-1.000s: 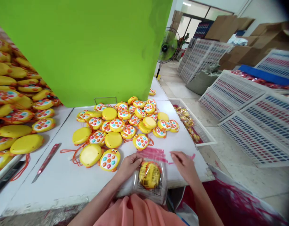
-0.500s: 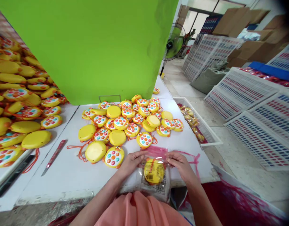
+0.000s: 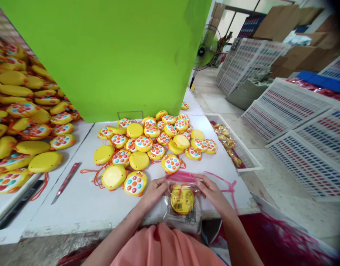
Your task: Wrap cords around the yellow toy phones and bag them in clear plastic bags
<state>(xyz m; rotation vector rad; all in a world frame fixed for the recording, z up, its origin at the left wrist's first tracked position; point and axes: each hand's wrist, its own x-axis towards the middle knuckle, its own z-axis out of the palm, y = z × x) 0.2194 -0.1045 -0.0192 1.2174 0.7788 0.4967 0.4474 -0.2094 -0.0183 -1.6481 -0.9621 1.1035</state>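
Note:
At the table's front edge lies a clear zip bag [image 3: 196,218] with a pink top strip and dark print. Inside it shows a round yellow toy [image 3: 182,199], plain side up. My left hand [image 3: 156,190] pinches the bag's upper left corner between thumb and fingers. On the other side, my right hand [image 3: 210,190] grips the upper right corner, fingers closed on the film. Just beyond the bag, a yellow toy with coloured buttons [image 3: 170,163] lies face up. Another buttoned toy [image 3: 134,183] rests left of my left hand.
Several yellow toys [image 3: 139,161] with orange cords spread across the white table [image 3: 83,207]. A larger heap [image 3: 26,111] stands at left, near a utility knife [image 3: 66,183] and a black marker [image 3: 20,205]. A green panel [image 3: 111,59] rises behind; a white crate [image 3: 251,162] sits right.
My right hand has moved slightly left and up along the bag's top edge. The whole view has shifted a little; both hands still hold the bag.

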